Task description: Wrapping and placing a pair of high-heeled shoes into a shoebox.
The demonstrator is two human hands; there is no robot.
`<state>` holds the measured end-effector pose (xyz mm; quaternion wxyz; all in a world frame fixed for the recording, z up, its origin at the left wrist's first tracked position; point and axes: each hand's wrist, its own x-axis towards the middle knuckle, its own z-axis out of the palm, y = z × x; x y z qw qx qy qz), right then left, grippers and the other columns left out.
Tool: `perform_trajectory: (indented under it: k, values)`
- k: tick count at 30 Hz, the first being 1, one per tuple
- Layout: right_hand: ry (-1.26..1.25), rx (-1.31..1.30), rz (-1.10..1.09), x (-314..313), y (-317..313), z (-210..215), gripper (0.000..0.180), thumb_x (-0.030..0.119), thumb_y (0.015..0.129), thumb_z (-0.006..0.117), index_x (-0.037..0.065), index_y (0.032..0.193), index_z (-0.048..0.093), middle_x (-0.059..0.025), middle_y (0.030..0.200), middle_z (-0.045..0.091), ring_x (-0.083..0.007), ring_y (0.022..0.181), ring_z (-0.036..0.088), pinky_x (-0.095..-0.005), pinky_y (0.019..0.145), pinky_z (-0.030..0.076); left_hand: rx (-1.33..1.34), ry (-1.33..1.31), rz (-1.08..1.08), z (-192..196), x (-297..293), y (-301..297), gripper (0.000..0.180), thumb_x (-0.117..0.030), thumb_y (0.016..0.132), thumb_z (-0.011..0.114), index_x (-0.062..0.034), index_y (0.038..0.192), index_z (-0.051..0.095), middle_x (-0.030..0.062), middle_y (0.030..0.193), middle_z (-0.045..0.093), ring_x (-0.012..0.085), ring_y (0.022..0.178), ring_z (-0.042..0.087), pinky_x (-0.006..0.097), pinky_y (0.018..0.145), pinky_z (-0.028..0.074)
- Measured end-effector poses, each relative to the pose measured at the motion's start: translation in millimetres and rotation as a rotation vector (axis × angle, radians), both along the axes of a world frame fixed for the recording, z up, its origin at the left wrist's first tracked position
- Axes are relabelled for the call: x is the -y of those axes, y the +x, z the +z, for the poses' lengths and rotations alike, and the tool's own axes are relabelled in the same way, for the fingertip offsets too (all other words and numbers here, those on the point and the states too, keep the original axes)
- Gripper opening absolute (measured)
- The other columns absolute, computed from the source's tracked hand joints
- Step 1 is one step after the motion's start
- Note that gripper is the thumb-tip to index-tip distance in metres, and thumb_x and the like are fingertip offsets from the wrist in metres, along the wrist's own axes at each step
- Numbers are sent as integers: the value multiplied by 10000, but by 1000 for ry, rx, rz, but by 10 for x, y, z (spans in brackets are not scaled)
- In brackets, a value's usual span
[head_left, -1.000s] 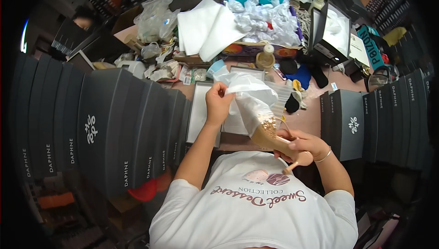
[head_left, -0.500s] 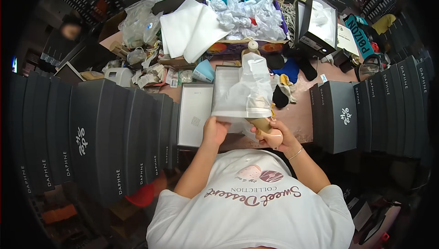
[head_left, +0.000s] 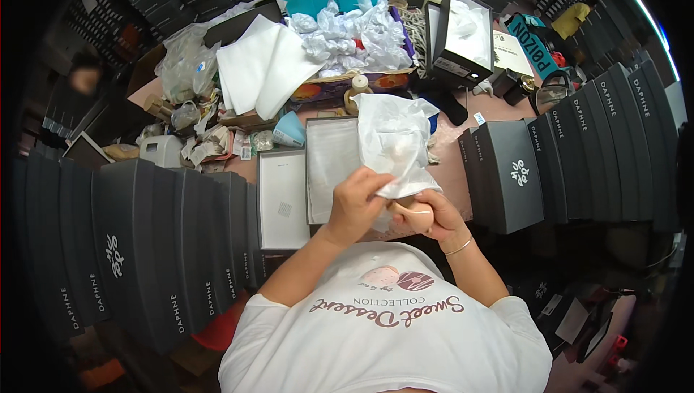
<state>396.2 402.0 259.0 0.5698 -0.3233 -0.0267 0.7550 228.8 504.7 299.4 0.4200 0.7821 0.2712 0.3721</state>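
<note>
My right hand (head_left: 442, 217) is closed round a pale peach shoe (head_left: 415, 218), whose rounded end sticks out toward me. The rest of the shoe is hidden inside a thin white bag (head_left: 396, 133), wrinkled and partly see-through. Fingers of my left hand (head_left: 356, 204) pinch the near edge of this bag, just left of the shoe. Below the bag lies an open shoe box (head_left: 311, 176) lined with white paper. Its pale lid (head_left: 283, 201) rests against the left side, inner face up.
Dark shoe boxes stand in rows at left (head_left: 144, 248) and right (head_left: 506, 169). Behind the work spot are white sheets (head_left: 267, 68), a carton of crumpled paper (head_left: 354, 39), a small bottle (head_left: 358, 88) and a blue cone (head_left: 289, 130). Another open box (head_left: 463, 39) sits back right.
My left hand has moved up and right and now pinches the bag's edge beside the shoe. The bag looks less stretched. The whole view has shifted, with the table things further left.
</note>
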Motion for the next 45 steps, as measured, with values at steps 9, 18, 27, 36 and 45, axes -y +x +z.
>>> perform_trajectory:
  k: [9, 18, 27, 36, 45]
  values:
    - [118, 191, -565, -208, 167, -463, 457, 201, 904, 488, 11, 1312, 408, -203, 1198, 522, -242, 994, 574, -326, 729, 517, 154, -55, -375, -128, 616, 296, 337, 42, 685, 641, -44, 1011, 628, 113, 762, 554, 263, 637, 597, 331, 553, 469]
    - [205, 314, -472, -166, 32, -431, 491, 240, 917, 493, 32, 1346, 380, -194, 1266, 474, -251, 1074, 537, -365, 808, 498, 3, -7, -533, -190, 495, 33, 695, -216, 778, 728, -106, 1366, 376, 140, 1249, 481, 287, 1144, 495, 345, 906, 428]
    - [355, 629, 170, -438, -897, -759, 526, 278, 929, 498, 53, 1381, 352, -185, 1333, 425, -260, 1154, 499, -403, 888, 478, 71, -505, 130, -1054, -317, -1043, 743, -150, 771, 736, -48, 1386, 333, 103, 1322, 473, 224, 1195, 468, 366, 1000, 388]
    - [125, -161, 291, -397, -56, -429, 620, 237, 923, 513, 131, 1463, 228, -161, 1464, 257, -243, 1265, 412, -427, 948, 462, -296, -386, -93, -393, -885, -1365, 808, 70, 691, 646, -138, 1418, 362, 60, 1002, 595, 161, 872, 562, 266, 797, 452]
    - [319, 1041, 366, -596, -605, -752, 841, 165, 836, 656, 96, 1482, 122, -216, 1411, 321, -236, 1062, 512, -334, 867, 458, 788, -1385, 174, -1175, -838, -256, 584, -196, 888, 580, -47, 1388, 318, 120, 1200, 541, 235, 1048, 577, 344, 895, 484]
